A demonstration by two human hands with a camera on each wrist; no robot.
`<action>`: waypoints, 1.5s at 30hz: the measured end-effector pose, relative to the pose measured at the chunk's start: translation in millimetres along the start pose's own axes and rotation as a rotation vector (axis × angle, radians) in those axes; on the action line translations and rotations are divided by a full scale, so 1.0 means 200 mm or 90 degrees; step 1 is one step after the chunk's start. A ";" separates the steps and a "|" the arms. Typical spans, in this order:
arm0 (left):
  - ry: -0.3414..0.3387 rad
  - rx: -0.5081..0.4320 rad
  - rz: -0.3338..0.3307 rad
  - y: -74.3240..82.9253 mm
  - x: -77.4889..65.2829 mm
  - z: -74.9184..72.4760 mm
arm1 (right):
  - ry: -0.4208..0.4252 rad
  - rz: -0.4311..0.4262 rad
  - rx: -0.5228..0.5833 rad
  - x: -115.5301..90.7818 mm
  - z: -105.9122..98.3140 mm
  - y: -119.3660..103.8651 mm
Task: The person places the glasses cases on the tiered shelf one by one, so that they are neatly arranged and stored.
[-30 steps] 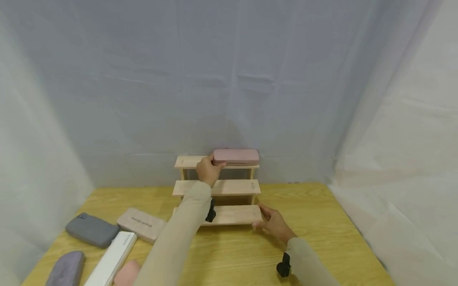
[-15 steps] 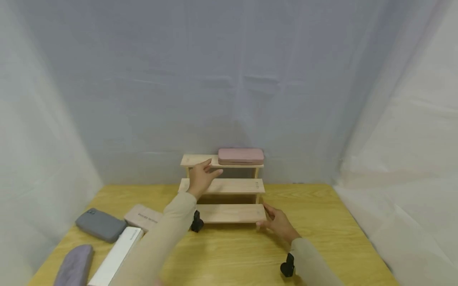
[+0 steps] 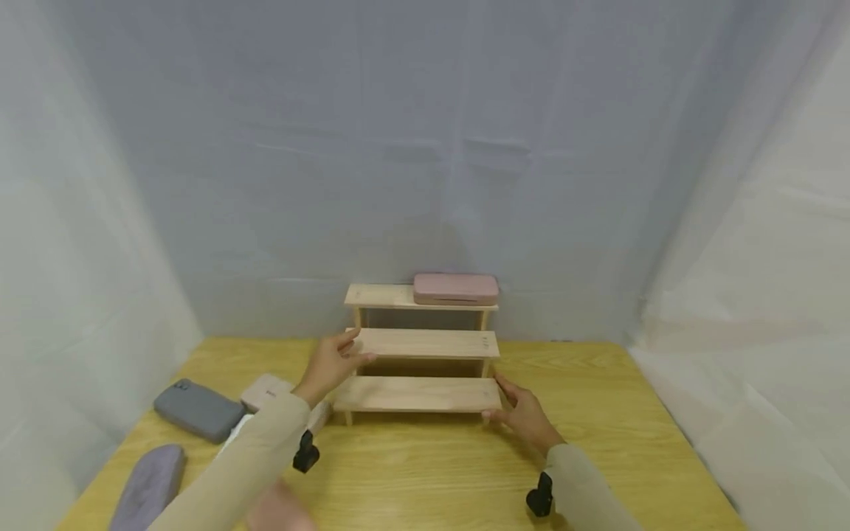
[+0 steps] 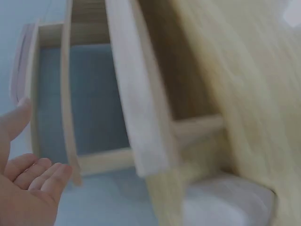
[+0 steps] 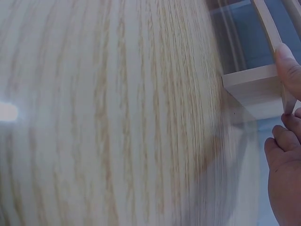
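A three-tier wooden shelf (image 3: 421, 343) stands at the far side of the table. On the right of its top tier lies a pink glasses case (image 3: 455, 289). My left hand (image 3: 330, 366) hangs in front of the shelf's left side, holding nothing, its thumb and fingers apart. In the left wrist view, the palm of that left hand (image 4: 30, 193) shows beside the tier ends. With thumb and fingers, my right hand (image 3: 527, 418) grips the right end of the bottom tier. The right wrist view has the right thumb (image 5: 288, 66) on that tier's board.
At left on the table (image 3: 412, 479) lie a dark grey case (image 3: 198, 410), a purple case (image 3: 147, 487) and a pale box (image 3: 264, 391). My left sleeve partly covers a white box (image 3: 234, 435). A blurred pink item (image 3: 282, 509) lies at the front. Sheets hang behind and at both sides.
My left hand let go of the pink glasses case on the top tier and drew back left and down. The right hand stays at the bottom tier's end. The head view shifted slightly.
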State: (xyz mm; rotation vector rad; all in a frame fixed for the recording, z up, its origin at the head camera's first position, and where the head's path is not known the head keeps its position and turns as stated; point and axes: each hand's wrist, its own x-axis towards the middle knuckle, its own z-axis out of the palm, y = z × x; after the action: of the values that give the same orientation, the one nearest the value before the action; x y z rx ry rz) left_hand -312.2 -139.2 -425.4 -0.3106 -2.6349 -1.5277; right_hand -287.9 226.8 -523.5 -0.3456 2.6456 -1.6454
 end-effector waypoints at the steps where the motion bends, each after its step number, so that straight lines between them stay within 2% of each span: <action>1: 0.000 0.011 -0.001 -0.02 -0.02 -0.01 | -0.001 -0.001 0.000 0.00 0.00 0.00; 6: 0.006 0.061 0.003 -0.08 -0.09 -0.08 | -0.004 -0.006 0.008 0.01 0.00 0.01; 10: 0.013 0.056 0.018 -0.12 -0.15 -0.13 | -0.007 0.007 0.023 0.01 0.01 0.01; 13: 0.009 0.060 0.013 -0.13 -0.21 -0.16 | -0.005 0.009 0.032 0.01 0.01 0.01; 18: -0.013 0.069 -0.006 -0.18 -0.31 -0.22 | -0.008 0.000 0.033 0.01 0.02 0.01; 20: -0.026 0.068 0.000 -0.20 -0.34 -0.25 | -0.013 0.000 0.031 0.01 0.02 0.01; 24: -0.053 0.054 -0.010 -0.25 -0.40 -0.29 | -0.017 -0.009 0.028 0.00 0.01 0.01; 27: -0.077 0.034 -0.031 -0.28 -0.45 -0.32 | -0.015 -0.019 0.025 0.00 0.01 0.02; 30: -0.119 0.012 -0.042 -0.30 -0.50 -0.34 | -0.016 -0.025 0.023 0.00 0.01 0.02; 34: -0.192 -0.008 -0.028 -0.33 -0.58 -0.39 | -0.020 -0.026 0.020 0.00 0.01 0.02; 41: -0.380 -0.131 -0.072 -0.42 -0.65 -0.47 | -0.010 -0.026 0.012 0.00 0.01 -0.01; 45: -0.434 -0.141 -0.045 -0.48 -0.68 -0.49 | -0.009 -0.029 -0.002 -0.01 0.01 -0.01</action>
State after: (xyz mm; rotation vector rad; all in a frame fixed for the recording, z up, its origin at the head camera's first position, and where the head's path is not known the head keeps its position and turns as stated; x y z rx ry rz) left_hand -204.0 -288.1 -481.3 -0.9094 -2.9592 -2.0326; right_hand -286.1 223.6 -522.7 -0.4190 2.6503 -1.6445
